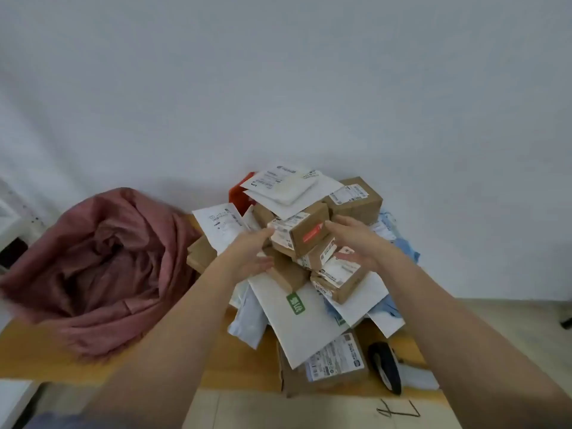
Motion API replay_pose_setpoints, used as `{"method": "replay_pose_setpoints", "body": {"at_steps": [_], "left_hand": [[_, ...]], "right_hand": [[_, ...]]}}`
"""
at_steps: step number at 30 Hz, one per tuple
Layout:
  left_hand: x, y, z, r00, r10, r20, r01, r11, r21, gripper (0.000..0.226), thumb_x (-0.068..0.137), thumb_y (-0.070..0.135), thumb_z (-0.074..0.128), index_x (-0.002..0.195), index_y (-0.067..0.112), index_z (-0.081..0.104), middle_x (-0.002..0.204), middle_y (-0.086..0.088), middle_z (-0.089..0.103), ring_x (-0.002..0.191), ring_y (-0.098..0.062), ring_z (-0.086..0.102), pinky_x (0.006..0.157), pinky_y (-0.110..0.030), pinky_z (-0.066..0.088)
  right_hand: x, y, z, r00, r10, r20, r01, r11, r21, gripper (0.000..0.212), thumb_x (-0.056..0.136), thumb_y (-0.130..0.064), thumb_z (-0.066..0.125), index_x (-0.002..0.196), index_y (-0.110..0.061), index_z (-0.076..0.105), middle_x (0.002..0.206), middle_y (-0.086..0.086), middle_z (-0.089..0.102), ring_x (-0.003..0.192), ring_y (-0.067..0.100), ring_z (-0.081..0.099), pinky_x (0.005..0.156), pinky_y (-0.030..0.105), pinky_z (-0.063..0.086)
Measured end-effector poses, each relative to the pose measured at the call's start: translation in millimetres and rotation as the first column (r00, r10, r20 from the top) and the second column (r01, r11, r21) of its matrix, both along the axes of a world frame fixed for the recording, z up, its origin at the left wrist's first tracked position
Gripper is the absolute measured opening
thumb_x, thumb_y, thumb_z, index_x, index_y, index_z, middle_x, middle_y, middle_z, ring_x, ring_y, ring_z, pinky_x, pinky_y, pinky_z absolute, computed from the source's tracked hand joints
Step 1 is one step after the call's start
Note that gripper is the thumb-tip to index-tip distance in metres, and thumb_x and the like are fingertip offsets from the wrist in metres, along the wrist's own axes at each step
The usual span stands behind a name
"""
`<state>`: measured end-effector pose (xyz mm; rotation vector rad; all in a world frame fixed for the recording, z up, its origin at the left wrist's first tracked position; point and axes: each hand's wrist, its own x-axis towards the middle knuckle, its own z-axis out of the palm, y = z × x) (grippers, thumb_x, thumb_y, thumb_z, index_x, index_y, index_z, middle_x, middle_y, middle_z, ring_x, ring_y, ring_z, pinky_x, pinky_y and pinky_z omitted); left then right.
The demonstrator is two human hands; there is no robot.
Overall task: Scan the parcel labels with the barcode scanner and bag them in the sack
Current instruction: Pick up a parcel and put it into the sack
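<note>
Both hands, left hand (252, 253) and right hand (359, 243), fingers released, are flanking the top parcel (298, 232) on the tabletop pile; next, presumably, grasping it, then fetching the barcode scanner (385, 366).

Labels (288, 233): print too blurred for you to read.
Barcode scanner (386, 365): lower right, smeared; you can't make out its details.
Sack (93, 267): centre left, its inside is lost in folds.
Table (241, 360): parcels hide much of its top.
</note>
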<state>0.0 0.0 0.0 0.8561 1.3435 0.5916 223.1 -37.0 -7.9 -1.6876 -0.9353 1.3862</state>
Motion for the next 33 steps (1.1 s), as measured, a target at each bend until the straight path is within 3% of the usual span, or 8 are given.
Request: {"method": "replay_pose_setpoints", "body": {"at_steps": [4, 9, 13, 17, 19, 23, 29, 33], "left_hand": [[0.7, 32.2, -19.1, 0.998, -0.052, 0.023, 0.053, 0.995, -0.090, 0.056, 0.091, 0.037, 0.066, 0.140, 0.020, 0.044, 0.132, -0.006, 0.048, 0.105, -0.032, 0.060, 0.087, -0.041, 0.056], [6.7, 65.9, -44.0, 0.988, -0.106, 0.117, 0.127, 0.972, -0.198, 0.069, 0.086, 0.041, 0.070, 0.143, 0.018, 0.038, 0.144, -0.016, 0.045, 0.124, -0.046, 0.049, 0.096, -0.055, 0.048], [11.8, 76.4, -56.1, 0.972, -0.116, 0.206, 0.168, 0.952, -0.255, 0.073, 0.082, 0.037, 0.075, 0.140, 0.013, 0.038, 0.142, -0.023, 0.045, 0.121, -0.046, 0.053, 0.095, -0.057, 0.046], [15.6, 71.7, -53.8, 0.969, -0.140, 0.206, 0.187, 0.955, -0.229, 0.044, 0.083, 0.025, 0.075, 0.119, 0.011, 0.055, 0.089, -0.015, 0.075, 0.078, -0.028, 0.074, 0.065, -0.044, 0.059], [14.6, 66.6, -50.8, 0.972, -0.163, 0.167, 0.197, 0.956, -0.215, 0.040, 0.082, 0.024, 0.077, 0.115, 0.014, 0.057, 0.074, -0.009, 0.075, 0.072, -0.025, 0.075, 0.066, -0.041, 0.060], [10.9, 51.7, -39.1, 0.979, -0.162, 0.126, 0.185, 0.962, -0.201, 0.042, 0.075, 0.021, 0.079, 0.113, 0.018, 0.061, 0.088, -0.007, 0.072, 0.093, -0.025, 0.062, 0.087, -0.039, 0.049], [23.0, 15.1, -30.2, 0.975, -0.049, 0.216, 0.068, 0.995, -0.079, 0.067, 0.061, 0.012, 0.081, 0.124, 0.020, 0.061, 0.091, -0.003, 0.077, 0.102, -0.021, 0.062, 0.087, -0.033, 0.050], [52.5, -21.1, -24.5, 0.937, 0.108, 0.333, -0.116, 0.993, 0.005, 0.050, 0.081, 0.015, 0.073, 0.127, 0.013, 0.056, 0.094, -0.004, 0.075, 0.084, -0.013, 0.070, 0.068, -0.025, 0.055]], "right_hand": [[-5.0, 47.4, -2.8, 0.994, -0.041, 0.100, 0.042, 0.999, -0.006, 0.063, 0.098, -0.038, 0.056, 0.152, -0.023, 0.029, 0.148, 0.000, 0.043, 0.119, 0.020, 0.047, 0.108, 0.045, 0.039], [-6.0, 82.3, -18.8, 0.993, -0.075, 0.096, 0.079, 0.996, -0.043, 0.054, 0.100, -0.035, 0.053, 0.149, -0.022, 0.034, 0.093, -0.015, 0.050, 0.080, 0.002, 0.047, 0.085, 0.032, 0.041], [0.2, 91.4, -26.9, 0.988, -0.048, 0.146, 0.057, 0.997, -0.058, 0.037, 0.099, -0.040, 0.053, 0.132, -0.023, 0.051, 0.104, -0.009, 0.061, 0.080, 0.005, 0.055, 0.067, 0.024, 0.043], [11.2, 93.5, -22.5, 0.981, -0.001, 0.192, 0.032, 0.987, -0.160, 0.050, 0.091, -0.053, 0.059, 0.123, -0.015, 0.058, 0.107, 0.001, 0.067, 0.097, 0.018, 0.062, 0.088, 0.040, 0.050], [16.2, 90.9, -18.7, 0.979, 0.057, 0.194, -0.015, 0.977, -0.212, 0.056, 0.086, -0.058, 0.063, 0.120, -0.015, 0.058, 0.108, 0.001, 0.067, 0.096, 0.017, 0.062, 0.081, 0.039, 0.050], [29.2, 75.6, -15.0, 0.993, 0.106, 0.060, -0.088, 0.965, -0.247, 0.055, 0.081, -0.058, 0.070, 0.117, -0.017, 0.063, 0.113, 0.007, 0.069, 0.101, 0.026, 0.066, 0.088, 0.044, 0.056], [59.8, 28.8, -14.0, 0.967, 0.231, -0.110, -0.254, 0.924, -0.288, 0.057, 0.072, -0.050, 0.081, 0.118, -0.019, 0.064, 0.119, 0.016, 0.067, 0.102, 0.029, 0.068, 0.076, 0.036, 0.059], [83.7, -8.3, -16.0, 0.943, 0.199, -0.267, -0.254, 0.948, -0.192, 0.062, 0.061, -0.040, 0.087, 0.115, -0.018, 0.067, 0.121, 0.018, 0.063, 0.107, 0.030, 0.067, 0.075, 0.033, 0.059]]}}
